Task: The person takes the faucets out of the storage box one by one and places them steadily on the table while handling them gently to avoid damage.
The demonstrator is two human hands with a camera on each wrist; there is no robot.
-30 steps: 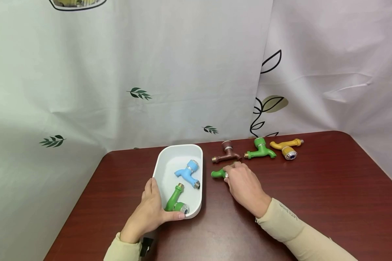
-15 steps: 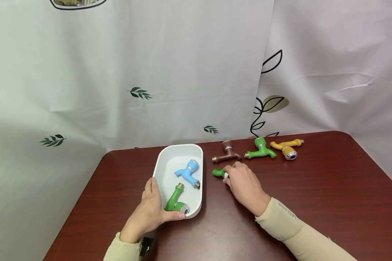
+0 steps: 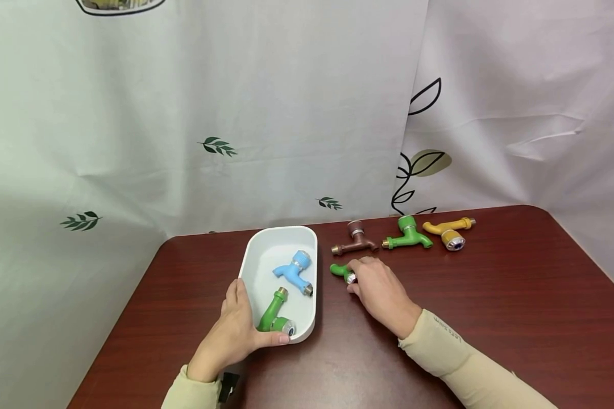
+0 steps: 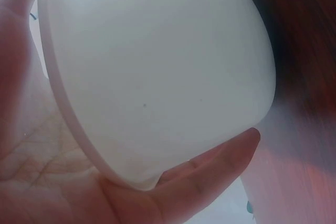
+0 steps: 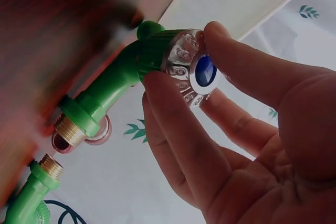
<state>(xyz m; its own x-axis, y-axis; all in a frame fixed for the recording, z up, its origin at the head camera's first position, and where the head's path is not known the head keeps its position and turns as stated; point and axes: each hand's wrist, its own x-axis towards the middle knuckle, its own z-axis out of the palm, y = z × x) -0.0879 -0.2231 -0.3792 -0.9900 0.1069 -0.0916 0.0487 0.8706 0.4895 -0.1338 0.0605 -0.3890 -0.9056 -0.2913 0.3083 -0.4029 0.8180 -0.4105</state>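
Note:
My left hand [image 3: 231,329] grips the near left corner of a white tray [image 3: 267,250], its thumb along the near end and its fingers at the left side. Inside the tray lie a blue tap [image 3: 293,274] and a green tap [image 3: 272,311]. Just right of the tray, my right hand [image 3: 384,292] pinches another green tap [image 3: 339,270] by its knob, and the hand covers much of it from above. The right wrist view shows this tap [image 5: 109,87] with its silver, blue-centred cap between thumb and fingers, the brass thread pointing away from the tray.
Behind the right hand, a brown tap [image 3: 357,241], a green tap [image 3: 408,236] and a yellow tap [image 3: 447,230] lie in a row near the back edge of the dark red table [image 3: 517,295]. A white patterned curtain [image 3: 307,113] hangs behind.
The green tap in my right hand has turned slightly, and more of its silver cap shows beside the fingers. My left hand and the tray stay in place.

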